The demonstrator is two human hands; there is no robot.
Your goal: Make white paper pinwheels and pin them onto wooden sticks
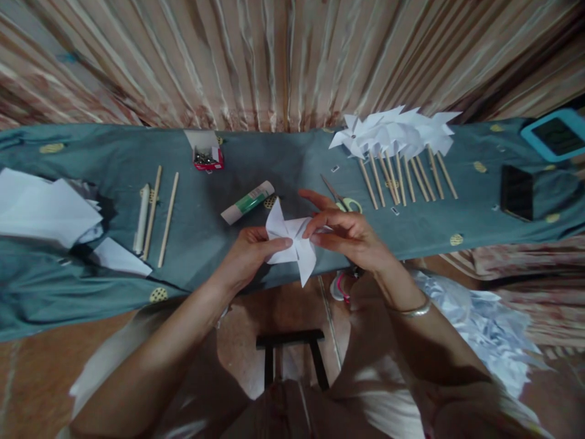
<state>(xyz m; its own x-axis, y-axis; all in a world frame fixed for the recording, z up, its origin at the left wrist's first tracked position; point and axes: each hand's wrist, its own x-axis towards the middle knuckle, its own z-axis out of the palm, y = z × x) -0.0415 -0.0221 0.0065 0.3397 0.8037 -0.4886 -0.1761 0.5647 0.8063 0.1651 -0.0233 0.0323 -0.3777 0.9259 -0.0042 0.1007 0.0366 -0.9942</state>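
Observation:
A white paper pinwheel (297, 235) is held above the front edge of the cloth-covered table. My left hand (249, 253) grips its left side, the thumb lying on the paper near the centre. On the other side, my right hand (350, 235) pinches a blade between thumb and fingers, with the index finger raised. Just beyond the pinwheel lies a glue stick (248, 202) with a green and white label. Scissors (345, 202) with pale green handles rest behind my right hand, partly hidden by it.
Finished pinwheels on sticks (397, 137) lie at the back right, near a phone (517, 192) and a blue-framed device (555, 135). Leftward are loose sticks (168, 219), a red box of pins (208, 158) and stacked paper (43, 207). White paper scraps (484, 323) lie lower right.

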